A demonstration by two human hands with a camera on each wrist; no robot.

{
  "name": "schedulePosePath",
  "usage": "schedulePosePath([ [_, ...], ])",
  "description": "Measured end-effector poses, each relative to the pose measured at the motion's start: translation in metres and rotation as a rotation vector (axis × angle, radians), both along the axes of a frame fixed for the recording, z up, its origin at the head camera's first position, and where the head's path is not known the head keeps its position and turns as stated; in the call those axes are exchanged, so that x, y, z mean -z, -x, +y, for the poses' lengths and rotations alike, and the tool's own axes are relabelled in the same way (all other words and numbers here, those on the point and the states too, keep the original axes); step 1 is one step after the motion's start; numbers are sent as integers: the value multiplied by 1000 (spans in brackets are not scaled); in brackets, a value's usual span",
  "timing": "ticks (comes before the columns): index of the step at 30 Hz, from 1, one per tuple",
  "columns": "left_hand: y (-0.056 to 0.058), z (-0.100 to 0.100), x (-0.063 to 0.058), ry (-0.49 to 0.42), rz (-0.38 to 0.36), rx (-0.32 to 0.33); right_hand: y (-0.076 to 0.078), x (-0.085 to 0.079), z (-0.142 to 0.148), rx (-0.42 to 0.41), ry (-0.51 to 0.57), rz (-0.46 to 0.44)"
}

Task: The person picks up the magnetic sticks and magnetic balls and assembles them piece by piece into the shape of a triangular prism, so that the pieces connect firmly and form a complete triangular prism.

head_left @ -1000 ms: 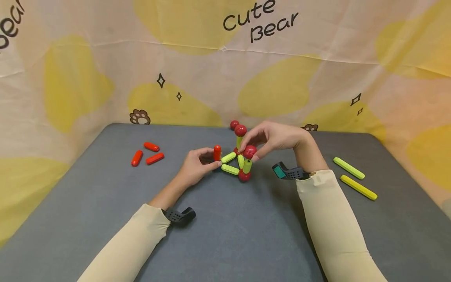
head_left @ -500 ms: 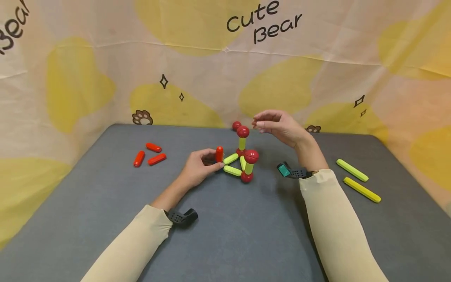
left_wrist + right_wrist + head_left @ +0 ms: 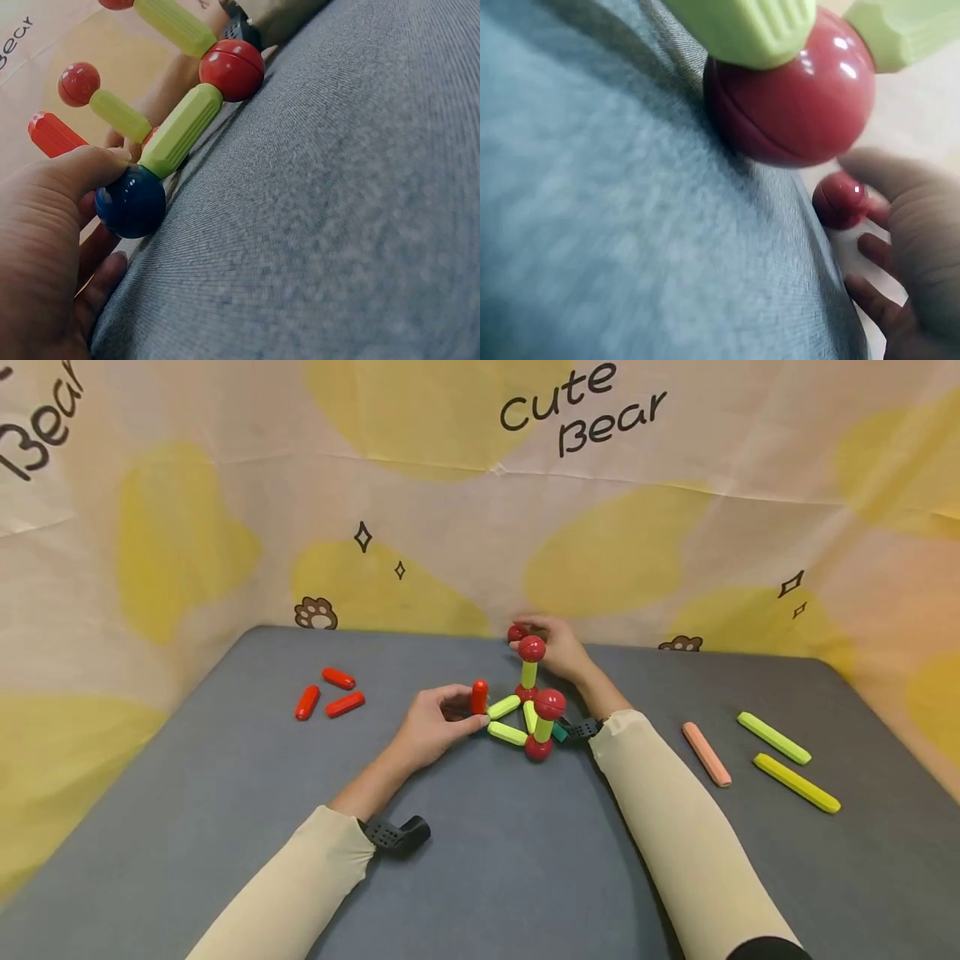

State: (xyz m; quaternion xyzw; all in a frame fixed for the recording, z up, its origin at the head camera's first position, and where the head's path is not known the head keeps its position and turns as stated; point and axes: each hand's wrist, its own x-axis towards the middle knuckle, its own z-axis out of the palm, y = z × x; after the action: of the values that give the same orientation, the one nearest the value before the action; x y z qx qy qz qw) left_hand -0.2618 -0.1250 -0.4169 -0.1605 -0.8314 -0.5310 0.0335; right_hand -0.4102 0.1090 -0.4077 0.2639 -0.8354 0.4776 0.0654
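Observation:
A frame of green magnetic rods and balls stands at the table's middle. In the left wrist view, my left hand (image 3: 52, 217) grips the frame's blue ball (image 3: 131, 201), thumb on top and fingers behind. An upright red rod (image 3: 479, 697) rises beside those fingers. Two red balls (image 3: 551, 704) (image 3: 532, 648) top upright green rods (image 3: 529, 674). My right hand (image 3: 555, 643) reaches behind the frame to a loose red ball (image 3: 517, 632) near the far edge. In the right wrist view a fingertip meets that loose ball (image 3: 840, 200), with the thumb (image 3: 885, 172) apart from it.
Several loose rods lie about: short red ones (image 3: 344, 704) at left, and at right a pink rod (image 3: 707, 754), a green rod (image 3: 773, 737) and a yellow rod (image 3: 797, 783). A patterned cloth (image 3: 442, 518) hangs behind the grey table (image 3: 480, 860).
My right hand has left the front upright, lifted, then gone back to the loose red ball. The pink rod has come into sight. My left hand keeps its hold; the view has shifted slightly.

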Motion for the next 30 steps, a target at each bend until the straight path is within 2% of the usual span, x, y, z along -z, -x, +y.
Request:
schedulePosePath([
  [3,-3,2,1,-10,2,2,-1,1,0,15,-23,18],
  [6,-4,2,1,-10,4,1,-3,2,2,45,-2,4],
  [10,-3,-1,4,5,-3,-14,-11,-8,4,51,101,-122],
  [13,0,-1,4,12,9,-15,-17,-28,10,25,256,-230],
  [14,1,-1,4,11,12,-15,-19,-36,13,9,308,-241],
  [16,4,-1,3,6,23,-9,-23,-53,18,-57,389,-226],
  [18,5,-1,1,2,28,-5,-34,-75,19,-121,410,-189],
  [20,5,-2,1,2,26,-5,-48,-94,15,-197,351,-145],
  [24,4,-3,1,4,24,4,-76,-122,0,-359,136,-98],
  [27,4,-4,2,-9,36,13,-88,-130,-12,-440,-23,-98],
  [30,4,-2,3,-20,55,16,-92,-129,-19,-472,-141,-118],
])
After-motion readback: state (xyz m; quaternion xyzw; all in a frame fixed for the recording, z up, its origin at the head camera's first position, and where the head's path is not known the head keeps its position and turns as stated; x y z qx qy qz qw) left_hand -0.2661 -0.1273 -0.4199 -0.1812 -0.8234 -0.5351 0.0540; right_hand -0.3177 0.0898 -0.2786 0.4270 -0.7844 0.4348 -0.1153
